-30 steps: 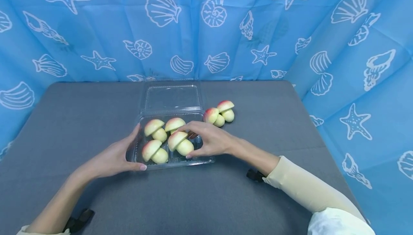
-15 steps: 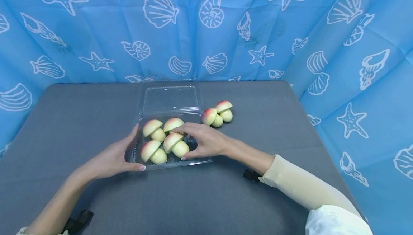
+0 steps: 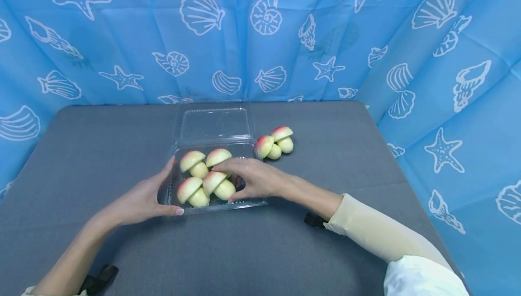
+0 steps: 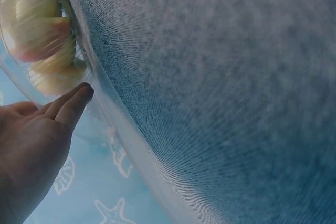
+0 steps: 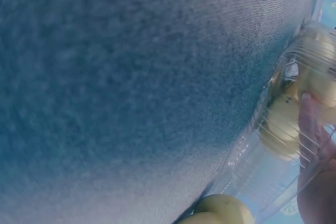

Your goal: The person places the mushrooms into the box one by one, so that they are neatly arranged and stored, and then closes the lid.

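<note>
In the head view a clear plastic clamshell box (image 3: 244, 204) holds several mushroom-shaped pieces with pale yellow stems and red-tinged caps. My right hand (image 3: 258, 178) is inside its right half, fingertips on the cap and thumb at the stem of the front right mushroom (image 3: 224, 189). This mushroom leans against the front left mushroom (image 3: 194, 192). Behind them sit the back left mushroom (image 3: 195, 164) and the back right mushroom (image 3: 218, 157), partly hidden. My left hand (image 3: 142, 199) rests its fairly straight fingers against the box's left side, thumb at the front edge.
Two more mushrooms (image 3: 274, 143) lie on the grey cloth right of the box. The box's clear lid (image 3: 216, 123) lies folded back toward the blue curtain (image 3: 244, 38) with white shell prints. The grey tabletop (image 3: 211, 255) stretches in front.
My right hand has moved the front right mushroom slightly left and down, up against the front left one. The left hand keeps its place at the box.
</note>
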